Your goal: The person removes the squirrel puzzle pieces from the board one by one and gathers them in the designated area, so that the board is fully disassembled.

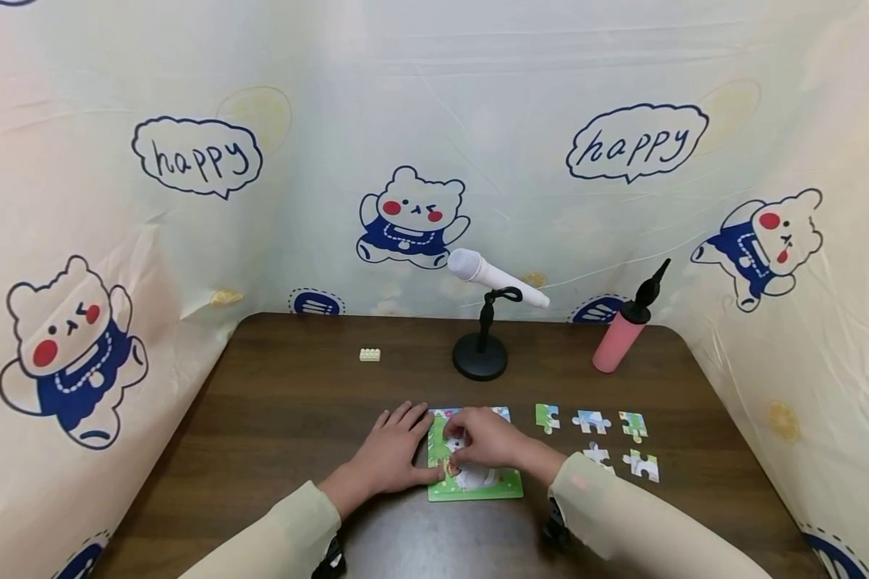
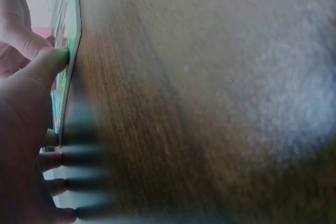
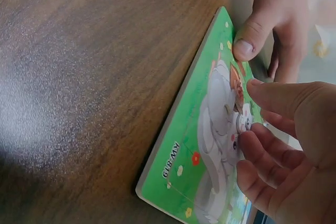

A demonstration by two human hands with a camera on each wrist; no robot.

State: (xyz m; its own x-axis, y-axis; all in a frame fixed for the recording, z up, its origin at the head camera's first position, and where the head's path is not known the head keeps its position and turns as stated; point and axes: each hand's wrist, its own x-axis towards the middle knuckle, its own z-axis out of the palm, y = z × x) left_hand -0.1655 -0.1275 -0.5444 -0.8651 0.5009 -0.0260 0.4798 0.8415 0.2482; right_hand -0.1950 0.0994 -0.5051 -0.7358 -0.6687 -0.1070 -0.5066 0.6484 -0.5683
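Observation:
A green-bordered puzzle board [image 1: 510, 485] with a white animal picture lies flat on the brown table. My left hand [image 1: 391, 450] rests at its left side, fingers spread on the table and thumb [image 3: 245, 49] pressing the board's edge. Over the middle of the board is my right hand [image 1: 488, 438], palm turned toward the board. Its thumb and fingertips pinch a small puzzle piece [image 3: 239, 94] with a reddish-brown pattern, right at the board's surface. Part of the board is hidden under this hand.
Several loose puzzle pieces [image 1: 591, 421] lie right of the board, one partly behind the right sleeve. Farther back stand a white microphone [image 1: 503, 277] on a black stand [image 1: 480, 356] and a pink hand pump [image 1: 618, 343]. A cream toy brick [image 1: 369, 355] sits back left.

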